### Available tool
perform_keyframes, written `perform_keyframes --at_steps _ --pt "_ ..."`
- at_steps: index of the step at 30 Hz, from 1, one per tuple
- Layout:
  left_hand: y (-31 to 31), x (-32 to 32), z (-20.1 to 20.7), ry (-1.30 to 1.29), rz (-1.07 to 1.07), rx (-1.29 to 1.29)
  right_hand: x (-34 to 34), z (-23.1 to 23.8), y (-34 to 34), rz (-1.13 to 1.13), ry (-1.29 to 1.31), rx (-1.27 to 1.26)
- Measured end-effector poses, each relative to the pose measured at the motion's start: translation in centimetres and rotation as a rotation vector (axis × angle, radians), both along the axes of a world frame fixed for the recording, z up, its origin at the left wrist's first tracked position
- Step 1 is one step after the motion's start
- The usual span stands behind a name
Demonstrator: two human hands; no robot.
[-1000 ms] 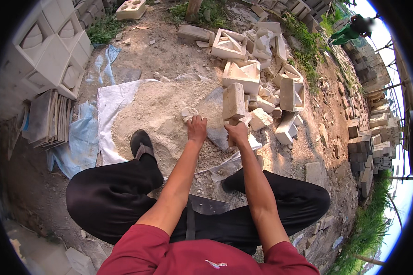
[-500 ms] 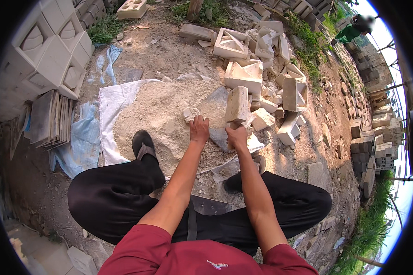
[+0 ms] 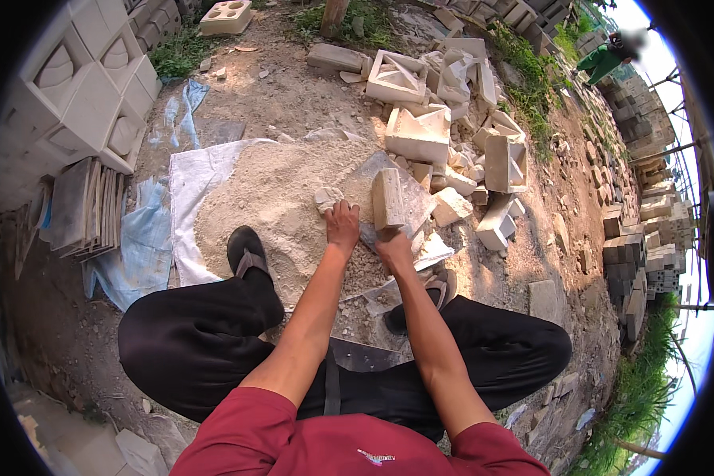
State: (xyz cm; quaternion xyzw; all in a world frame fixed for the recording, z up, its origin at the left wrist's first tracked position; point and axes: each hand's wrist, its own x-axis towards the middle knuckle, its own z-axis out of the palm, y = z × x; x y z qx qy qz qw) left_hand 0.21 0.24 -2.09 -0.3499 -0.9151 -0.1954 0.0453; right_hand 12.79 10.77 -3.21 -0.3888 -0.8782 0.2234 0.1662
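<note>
My right hand [image 3: 395,252] is closed in a fist at the lower end of a mallet [image 3: 387,198] with a dusty, block-shaped head. Most of its handle is hidden by the hand and the head. The head hangs over a flat grey plate [image 3: 420,197], right of my left hand. My left hand [image 3: 343,226] has its fingers closed on a pale broken chunk of block [image 3: 328,196]. That chunk rests on a heap of crushed, sandy rubble [image 3: 270,190]. A white sack sheet [image 3: 189,186] lies under the heap.
Broken cream blocks [image 3: 419,133] lie piled at the far right of the heap. Stacked patterned blocks [image 3: 79,71] and thin boards [image 3: 87,206] stand at left. A blue sheet [image 3: 139,238] lies beside the boards. A person in green [image 3: 603,59] is far off at upper right.
My right hand and the mallet have moved left and slightly down, nearer my left hand. More of the grey plate shows. My left hand stays on the chunk.
</note>
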Motion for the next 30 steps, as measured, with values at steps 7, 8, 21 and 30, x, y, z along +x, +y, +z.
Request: perform_keyframes --at_steps 7,8,21,30 --pt "-2.5 -0.3 -0.8 -0.024 0.013 -0.041 -4.6 5.8 -0.3 -0.026 -0.202 -0.471" --pt "-2.1 -0.1 -0.5 -0.024 0.004 -0.027 -4.4 5.4 -0.3 -0.043 -0.154 -0.401" --pt "-1.8 -0.5 -0.6 -0.098 -0.028 -0.001 -5.5 7.5 -1.1 -0.065 -0.131 -0.501" --pt "-1.8 -0.2 -1.1 -0.110 0.028 0.008 -5.4 7.1 -1.0 0.048 -0.326 -0.492"
